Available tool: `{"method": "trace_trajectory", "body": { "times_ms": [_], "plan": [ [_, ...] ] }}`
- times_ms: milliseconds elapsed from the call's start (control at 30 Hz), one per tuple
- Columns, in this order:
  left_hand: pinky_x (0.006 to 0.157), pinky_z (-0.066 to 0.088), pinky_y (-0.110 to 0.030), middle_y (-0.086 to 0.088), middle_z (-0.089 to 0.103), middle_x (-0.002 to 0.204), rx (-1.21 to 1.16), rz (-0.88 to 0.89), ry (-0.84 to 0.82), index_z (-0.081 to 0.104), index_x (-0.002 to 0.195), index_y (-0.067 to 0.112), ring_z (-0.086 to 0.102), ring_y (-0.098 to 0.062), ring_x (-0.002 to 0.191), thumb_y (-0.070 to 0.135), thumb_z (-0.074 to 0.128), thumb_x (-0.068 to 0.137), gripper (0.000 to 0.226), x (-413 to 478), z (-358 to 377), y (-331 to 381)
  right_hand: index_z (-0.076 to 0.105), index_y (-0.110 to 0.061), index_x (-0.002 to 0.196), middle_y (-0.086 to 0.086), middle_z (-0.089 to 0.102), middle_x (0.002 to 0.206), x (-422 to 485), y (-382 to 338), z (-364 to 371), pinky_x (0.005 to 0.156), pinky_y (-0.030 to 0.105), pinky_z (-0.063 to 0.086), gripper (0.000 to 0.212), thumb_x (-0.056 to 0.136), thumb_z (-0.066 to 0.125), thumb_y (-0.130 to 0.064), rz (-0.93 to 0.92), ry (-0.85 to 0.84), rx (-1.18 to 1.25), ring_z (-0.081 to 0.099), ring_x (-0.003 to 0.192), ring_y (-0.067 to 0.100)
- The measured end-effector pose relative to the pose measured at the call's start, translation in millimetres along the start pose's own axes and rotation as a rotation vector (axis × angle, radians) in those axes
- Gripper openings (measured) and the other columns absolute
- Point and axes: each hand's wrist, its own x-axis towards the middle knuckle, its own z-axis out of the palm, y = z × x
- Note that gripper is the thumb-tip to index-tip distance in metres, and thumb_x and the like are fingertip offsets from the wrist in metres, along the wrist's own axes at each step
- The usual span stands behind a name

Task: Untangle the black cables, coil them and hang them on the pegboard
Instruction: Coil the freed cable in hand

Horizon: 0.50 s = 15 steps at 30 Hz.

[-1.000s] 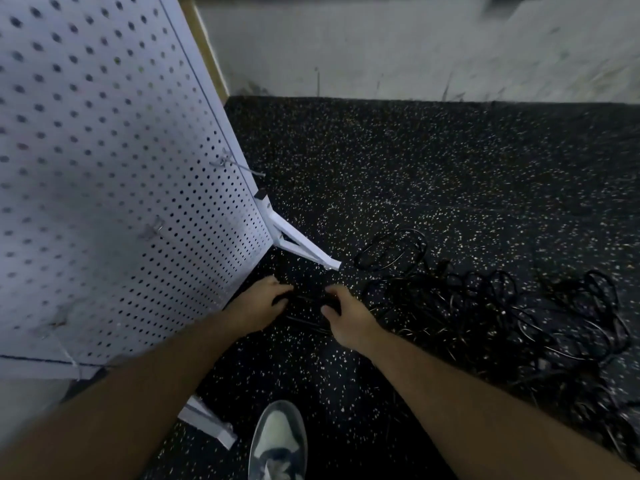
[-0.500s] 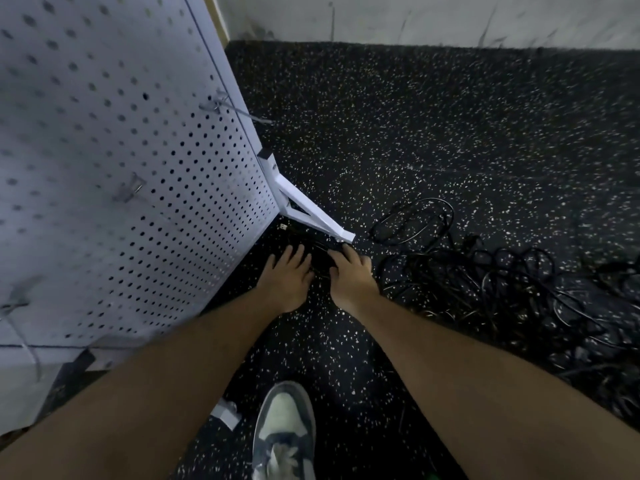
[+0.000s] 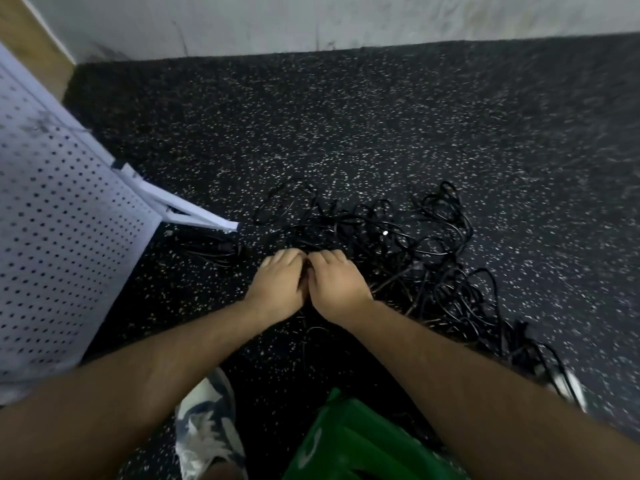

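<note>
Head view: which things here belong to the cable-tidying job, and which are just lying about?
Job: tangled black cables, pegboard, left hand and right hand, both at the tangle.
Just there: sneaker, green fabric, speckled floor.

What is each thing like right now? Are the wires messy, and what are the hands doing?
pegboard: standing, no cable hanging on the part in view.
cables: tangled in a heap on the floor, not coiled.
small bundle: lying on the floor beside the pegboard.
left hand: fingers curled down at the heap's near edge; grip hidden.
right hand: the same, close beside the left hand.
</note>
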Motion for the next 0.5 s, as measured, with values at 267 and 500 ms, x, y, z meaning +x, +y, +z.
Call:
{"method": "trace_trajectory", "body": {
  "times_ms": [267, 500],
  "plan": [
    [0.121, 0.014, -0.042, 0.004, 0.027, 0.164, 0.134, 0.187, -0.331, 0.029, 0.158, 0.021, 0.019, -0.02, 0.15, 0.043, 0.046, 0.102, 0.062, 20, 35, 79, 0.04, -0.018, 0.148, 0.002, 0.045, 0.148, -55, 79, -17, 0.116, 0.039, 0.027, 0.053, 0.097, 0.052, -0.023, 0.151, -0.137, -0.187, 0.033, 0.141, 0.025],
    [0.115, 0.013, -0.04, 0.006, 0.057, 0.128, 0.238, 0.298, -0.237, 0.065, 0.117, 0.016, 0.033, -0.02, 0.135, 0.03, 0.045, 0.104, 0.027, 25, 40, 104, 0.057, -0.02, 0.134, 0.003, 0.052, 0.135, -65, 113, -32, 0.114, 0.038, 0.027, 0.036, 0.099, 0.048, -0.017, 0.052, -0.148, -0.345, 0.043, 0.131, 0.026]
  ]
}}
